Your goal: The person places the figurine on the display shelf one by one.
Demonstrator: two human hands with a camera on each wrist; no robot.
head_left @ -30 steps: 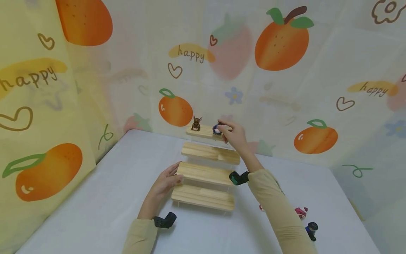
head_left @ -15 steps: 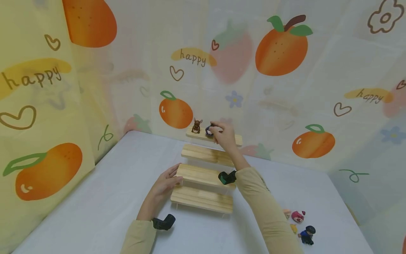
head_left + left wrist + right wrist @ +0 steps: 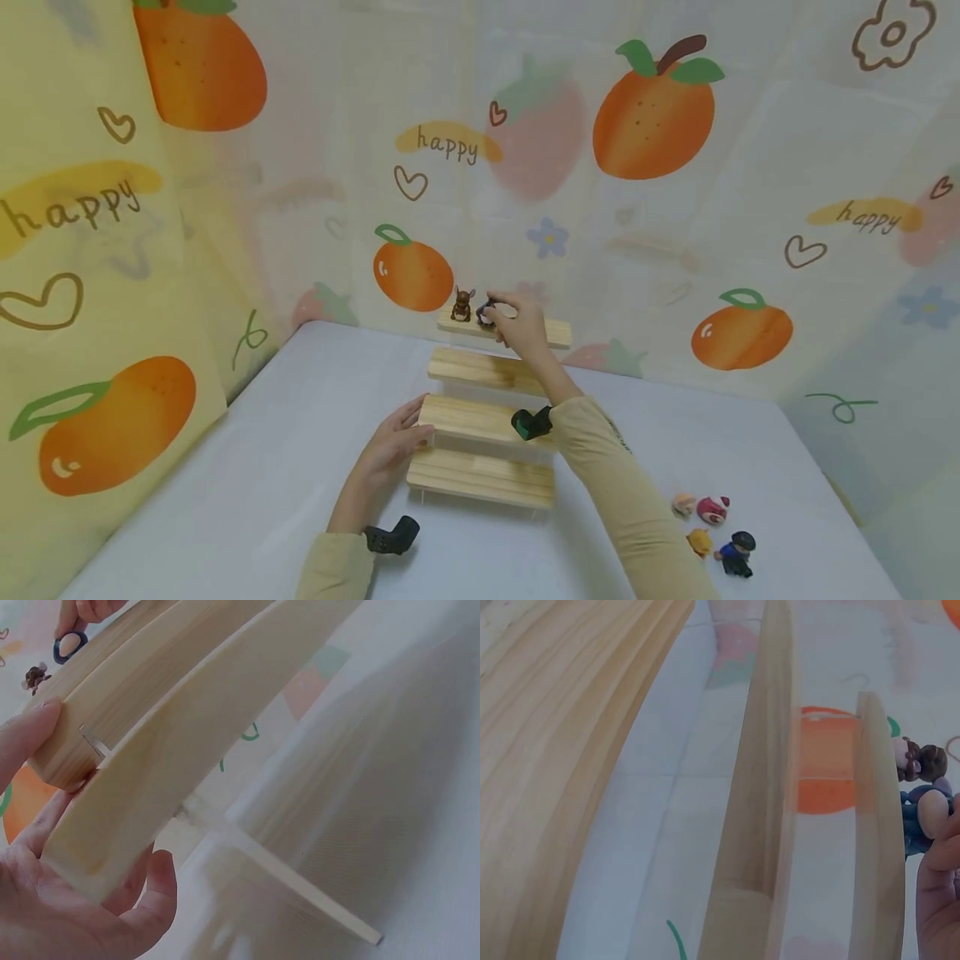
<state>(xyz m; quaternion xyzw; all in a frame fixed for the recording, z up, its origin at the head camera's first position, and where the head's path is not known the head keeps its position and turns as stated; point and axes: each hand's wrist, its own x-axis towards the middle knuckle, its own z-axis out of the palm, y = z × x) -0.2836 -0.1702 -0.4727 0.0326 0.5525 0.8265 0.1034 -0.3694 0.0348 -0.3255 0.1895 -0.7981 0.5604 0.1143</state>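
A tiered wooden display stand point(image 3: 480, 419) with clear supports stands on the white table. My left hand point(image 3: 388, 448) grips its left end; in the left wrist view the thumb point(image 3: 34, 731) lies on one plank and fingers curl beneath. On the top plank sits a brown big-eared figurine point(image 3: 461, 307). Just right of it, my right hand point(image 3: 525, 327) pinches a small blue figurine point(image 3: 485, 314) with a pale belly, close over that plank. In the right wrist view the blue figurine point(image 3: 932, 815) is right beside the brown one point(image 3: 928, 760), partly hidden by fingers.
At the right of the table lie several small figurines: a pink-and-white one point(image 3: 713, 510), a peach one point(image 3: 683, 504), a yellow one point(image 3: 700, 542) and one in blue with a black cap point(image 3: 737, 554). A fruit-printed curtain point(image 3: 300, 250) hangs right behind the stand.
My right hand has slid left along the top plank, bringing the blue figurine close to the brown one. The left hand keeps its hold on the stand.
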